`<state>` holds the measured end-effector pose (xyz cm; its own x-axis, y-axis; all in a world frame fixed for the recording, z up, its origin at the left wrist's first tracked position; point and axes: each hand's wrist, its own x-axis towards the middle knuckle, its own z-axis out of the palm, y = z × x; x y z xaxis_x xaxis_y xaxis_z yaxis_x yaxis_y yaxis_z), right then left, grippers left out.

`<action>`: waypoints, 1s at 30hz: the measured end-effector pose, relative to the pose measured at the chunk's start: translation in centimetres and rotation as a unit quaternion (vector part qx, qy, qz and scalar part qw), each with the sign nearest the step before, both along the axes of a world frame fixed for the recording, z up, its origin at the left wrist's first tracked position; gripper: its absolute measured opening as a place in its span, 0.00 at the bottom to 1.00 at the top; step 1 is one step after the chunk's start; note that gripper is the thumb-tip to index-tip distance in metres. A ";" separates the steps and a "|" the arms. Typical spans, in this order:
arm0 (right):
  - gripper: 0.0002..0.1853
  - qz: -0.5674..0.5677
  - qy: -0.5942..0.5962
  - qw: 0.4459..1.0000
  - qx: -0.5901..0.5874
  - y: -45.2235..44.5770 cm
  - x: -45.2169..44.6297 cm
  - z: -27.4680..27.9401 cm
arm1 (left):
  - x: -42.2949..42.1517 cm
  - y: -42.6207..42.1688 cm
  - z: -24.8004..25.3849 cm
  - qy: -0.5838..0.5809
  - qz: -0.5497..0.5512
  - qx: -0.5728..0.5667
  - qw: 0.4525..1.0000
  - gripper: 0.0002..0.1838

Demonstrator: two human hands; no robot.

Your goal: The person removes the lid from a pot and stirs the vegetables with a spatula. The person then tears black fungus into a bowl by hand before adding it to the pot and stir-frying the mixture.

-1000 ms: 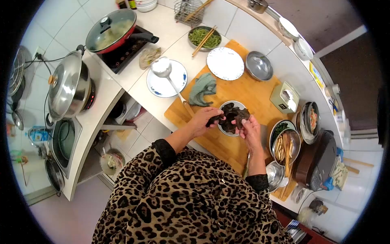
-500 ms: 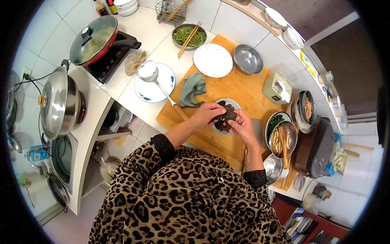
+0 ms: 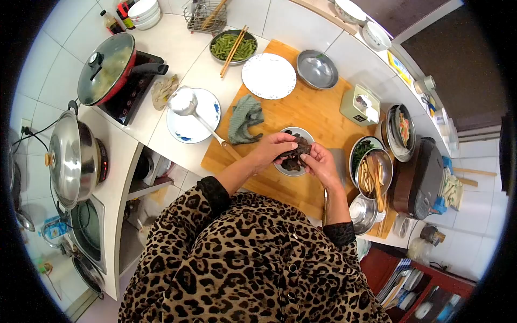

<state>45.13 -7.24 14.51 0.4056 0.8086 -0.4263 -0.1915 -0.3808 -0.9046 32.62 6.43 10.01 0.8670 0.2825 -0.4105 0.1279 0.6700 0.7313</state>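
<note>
Above a white bowl (image 3: 307, 134) on the wooden cutting board (image 3: 280, 185), both hands pinch a dark, ruffled piece of wood ear mushroom (image 3: 301, 148). My left hand (image 3: 269, 150) grips its left side, with thumb and fingers closed. On the other side, my right hand (image 3: 322, 166) pinches it between thumb and fingers. More dark pieces lie in the bowl beneath, partly hidden by the hands. A grey-green cloth (image 3: 246, 119) lies left of the bowl. Part of a cleaver blade (image 3: 337, 161) shows beside my right hand.
A ladle (image 3: 207, 125) rests across a white plate (image 3: 180, 126). Behind are a plate (image 3: 269, 76), a metal bowl (image 3: 317, 70) and green beans (image 3: 233, 47) with chopsticks. To the right stand a bowl of sliced food (image 3: 371, 180) and a container (image 3: 360, 107). Lidded pans (image 3: 106, 70) stand left.
The view has shifted slightly, so the counter items appear farther left. Both hands stay over the bowl, and the mushroom piece between them has changed shape a little.
</note>
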 end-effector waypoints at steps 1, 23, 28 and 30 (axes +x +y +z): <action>0.08 -0.005 0.009 1.000 0.002 0.0 0.0 0.1 | 0.1 0.1 -0.1 -0.001 -0.002 0.005 1.000 0.11; 0.14 0.054 -0.258 0.961 0.086 0.2 0.6 -2.6 | -0.7 1.0 -0.6 -0.038 0.109 -0.154 0.981 0.08; 0.08 -0.030 -0.031 0.999 0.025 1.7 -1.3 -1.6 | -0.9 -0.2 0.2 -0.033 0.105 -0.151 0.982 0.08; 0.04 -0.037 -0.032 0.999 0.018 2.1 -1.6 -1.6 | -1.1 -0.4 0.1 -0.025 0.095 -0.124 0.987 0.08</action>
<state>43.51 -5.15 12.96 0.4902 0.7897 -0.3688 -0.1582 -0.3355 -0.9287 31.51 6.05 10.11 0.8293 0.3374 -0.4453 -0.0493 0.8381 0.5433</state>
